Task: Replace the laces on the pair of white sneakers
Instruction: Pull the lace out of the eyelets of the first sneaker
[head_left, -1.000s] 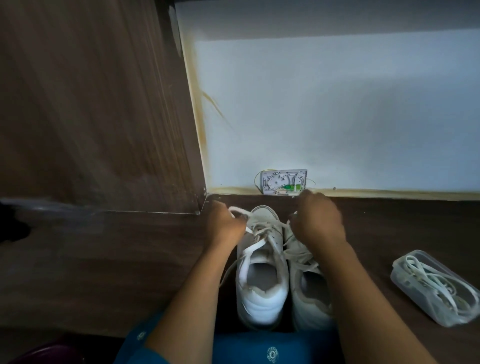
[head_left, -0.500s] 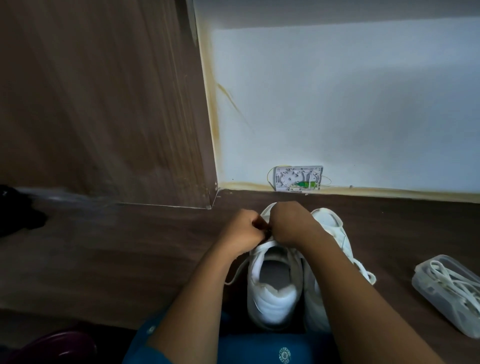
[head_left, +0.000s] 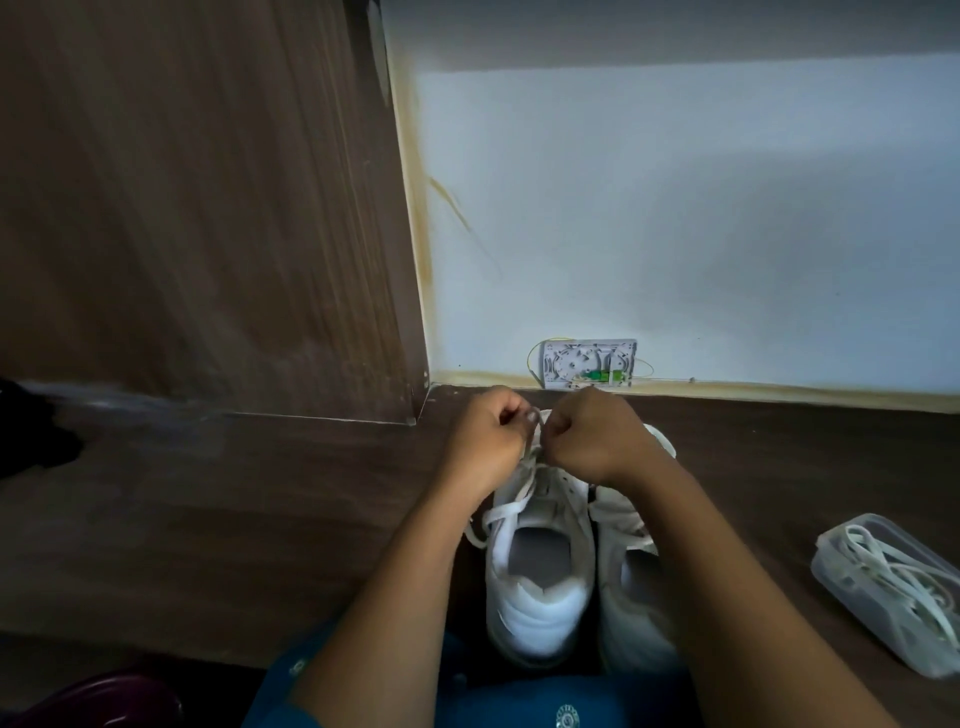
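Two hands meet in the head view: left hand (head_left: 488, 441) and right hand (head_left: 592, 441), fists close together, each pinching the lace (head_left: 529, 470) over the toe end of the left sneaker (head_left: 540, 577). Its long axis runs from the person toward the wall, heel nearest. Emblem (head_left: 567, 717) on the clothing: illegible.

One wide-angle head camera faces forward and steeply down, near the wooden floor (head_left: 249, 530); the white wall (head_left: 675, 234) stands at 12 o'clock, a wooden panel (head_left: 182, 197) at 10 o'clock.

Sneakers (head_left: 540, 566) side by side, container (head_left: 893, 592) rightward.
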